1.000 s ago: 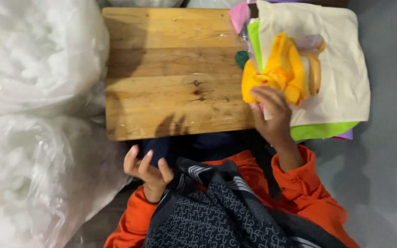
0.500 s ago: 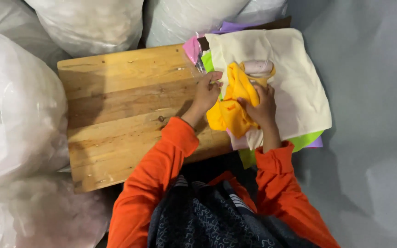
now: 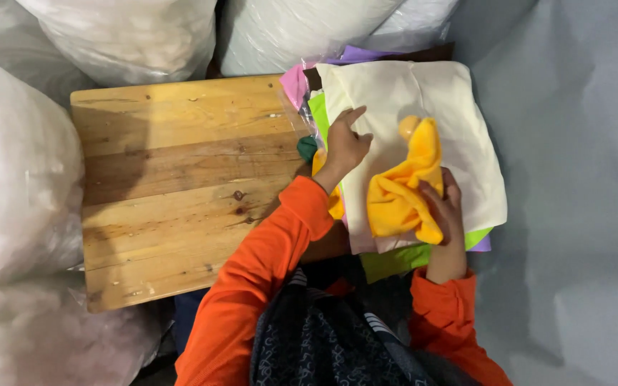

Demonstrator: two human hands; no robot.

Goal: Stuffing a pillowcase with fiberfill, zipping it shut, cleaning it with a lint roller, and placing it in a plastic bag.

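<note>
**Yellow cloth gripped over a stack of fabric**

The right hand (image 3: 443,207) closes around the lower end of a yellow cloth piece (image 3: 402,189), fingers curled over its near right corner. The cloth is bunched and folded, and its long axis runs away from the person, tilting slightly right; the narrower far end points toward the big white bags, with a small rounded orange tip at that end. It lies on top of a cream fabric sheet (image 3: 409,93), which heads a stack of fabric sheets in green (image 3: 395,261), pink (image 3: 295,82) and purple (image 3: 359,53) that show only at their edges.

The left hand (image 3: 345,143) is open, fingers spread and stretched forward, its palm resting flat on the cream sheet's left edge, just beside the yellow cloth and not touching it. A second strip of yellow fabric (image 3: 334,204) shows under the left wrist.

The stack sits at the right end of a wooden table (image 3: 173,186), overhanging it. Clear bags of white stuffing (image 3: 16,157) crowd the table's left and far sides. Both arms wear orange sleeves (image 3: 266,264)
</note>
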